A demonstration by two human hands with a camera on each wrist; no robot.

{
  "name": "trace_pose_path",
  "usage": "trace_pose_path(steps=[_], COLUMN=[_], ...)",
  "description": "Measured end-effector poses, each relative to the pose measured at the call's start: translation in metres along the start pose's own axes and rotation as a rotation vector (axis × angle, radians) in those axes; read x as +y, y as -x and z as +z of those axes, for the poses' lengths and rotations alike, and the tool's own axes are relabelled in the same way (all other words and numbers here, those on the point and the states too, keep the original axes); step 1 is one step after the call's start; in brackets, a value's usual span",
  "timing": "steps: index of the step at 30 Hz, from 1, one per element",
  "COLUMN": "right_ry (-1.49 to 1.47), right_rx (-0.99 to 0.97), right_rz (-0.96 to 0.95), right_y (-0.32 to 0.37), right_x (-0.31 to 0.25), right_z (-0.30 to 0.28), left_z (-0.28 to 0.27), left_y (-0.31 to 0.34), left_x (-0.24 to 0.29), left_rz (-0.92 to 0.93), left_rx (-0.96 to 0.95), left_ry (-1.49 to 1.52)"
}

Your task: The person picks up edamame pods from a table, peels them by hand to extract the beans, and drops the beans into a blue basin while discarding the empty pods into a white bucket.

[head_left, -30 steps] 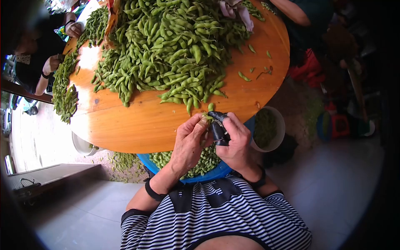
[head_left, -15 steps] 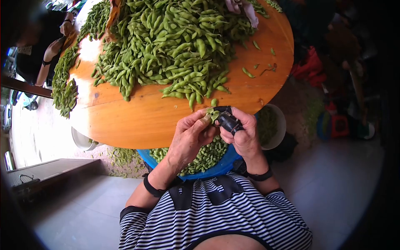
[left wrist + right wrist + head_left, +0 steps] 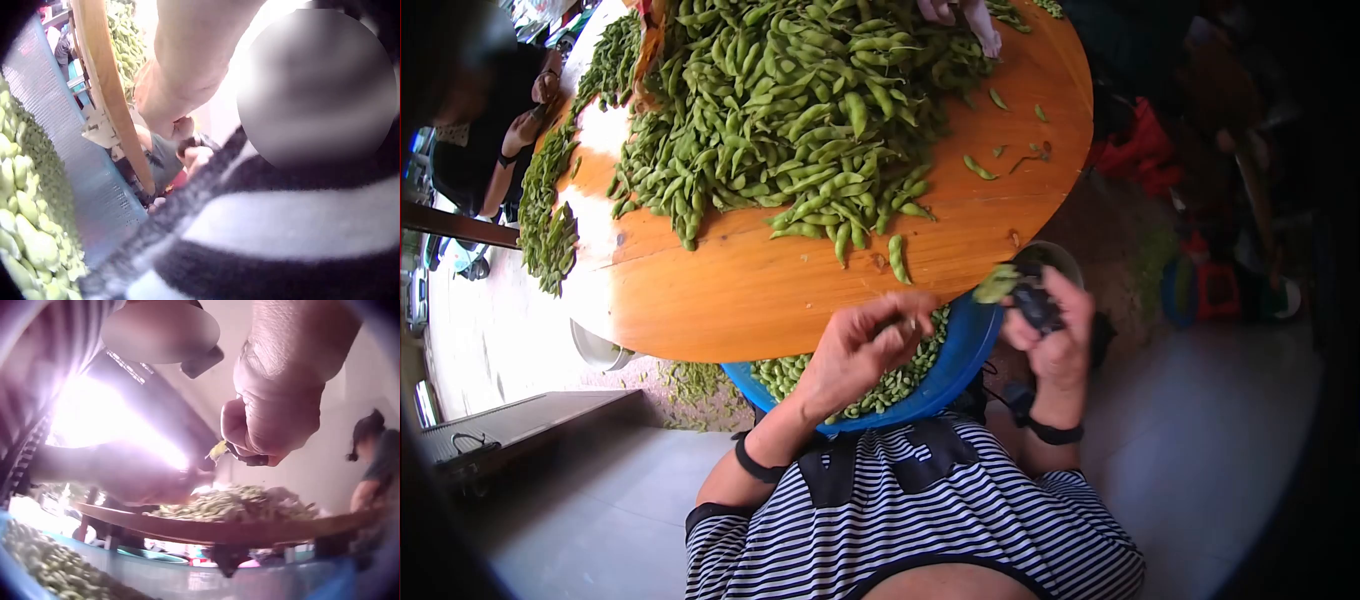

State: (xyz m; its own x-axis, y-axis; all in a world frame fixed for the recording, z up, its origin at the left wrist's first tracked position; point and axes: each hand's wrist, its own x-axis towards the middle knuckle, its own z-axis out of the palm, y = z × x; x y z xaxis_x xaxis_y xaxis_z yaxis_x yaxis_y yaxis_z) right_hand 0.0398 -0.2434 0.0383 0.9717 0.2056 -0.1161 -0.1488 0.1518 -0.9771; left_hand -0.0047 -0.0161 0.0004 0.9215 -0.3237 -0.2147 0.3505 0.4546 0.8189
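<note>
Beyond the table's right edge, my right hand, blurred in the head view, pinches a split green soybean pod. Black covers wrap some of its fingers. The same pod pokes out from the fingertips in the right wrist view. My left hand hangs over the blue basin, fingers loosely bent, with no pod showing in it. Shelled green beans fill the basin under the table's near edge. A single whole pod lies on the wood just past the left fingertips.
A large heap of pods covers much of the round wooden table. A pale bucket stands below the right edge, another at the left. Another person's hand is at the far left rim. Husks litter the floor.
My hands, together at a pod before, have come apart. The right hand has swung right toward the bucket with the pod; the left stays over the basin, its fingers off the pod.
</note>
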Motion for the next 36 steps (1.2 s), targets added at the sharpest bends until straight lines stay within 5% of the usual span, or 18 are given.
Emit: trace_pose_path(steps=[1,2,3,5,10,12,18,23,26,30,32,36], right_ry=[0.070,0.625,0.993,1.438,1.144,1.174,1.161,1.100,1.034,1.015,0.982,0.811], right_rx=[0.069,0.042,-0.064,-0.058,0.073,0.002,-0.121,-0.182,-0.272,-0.411,-0.375,-0.141], right_rz=[-0.061,-0.060,-0.232,-0.191,-0.330,-0.514,-0.655,-0.554,-0.478,-0.544,-0.573,-0.467], right_y=[0.003,0.003,-0.001,0.001,-0.049,-0.081,-0.135,-0.122,-0.090,-0.061,-0.056,-0.051], right_x=[-0.008,-0.020,-0.019,-0.021,-0.039,-0.019,0.018,0.006,-0.008,-0.015,-0.013,-0.008], right_z=[-0.016,-0.046,-0.074,-0.101,-0.037,-0.029,-0.014,-0.008,0.007,0.021,0.024,0.020], left_z=[0.000,0.000,0.001,0.006,0.018,0.020,0.008,0.003,0.004,0.002,0.002,-0.002], left_y=[0.002,0.005,0.006,0.006,-0.001,-0.001,0.006,-0.009,-0.029,-0.041,-0.042,-0.038], left_x=[0.003,0.009,0.013,0.019,0.031,0.030,0.025,0.023,0.029,0.033,0.029,0.026], left_rz=[0.032,0.124,0.126,0.223,0.246,0.208,0.107,0.046,0.123,0.162,0.168,0.121], left_rx=[-0.067,-0.152,-0.169,-0.370,-0.282,-0.166,-0.082,0.045,0.274,0.096,0.061,0.118], left_ry=[-0.312,-0.595,-0.592,-0.852,-0.906,-0.898,-0.747,-0.502,-0.378,-0.573,-0.612,-0.097])
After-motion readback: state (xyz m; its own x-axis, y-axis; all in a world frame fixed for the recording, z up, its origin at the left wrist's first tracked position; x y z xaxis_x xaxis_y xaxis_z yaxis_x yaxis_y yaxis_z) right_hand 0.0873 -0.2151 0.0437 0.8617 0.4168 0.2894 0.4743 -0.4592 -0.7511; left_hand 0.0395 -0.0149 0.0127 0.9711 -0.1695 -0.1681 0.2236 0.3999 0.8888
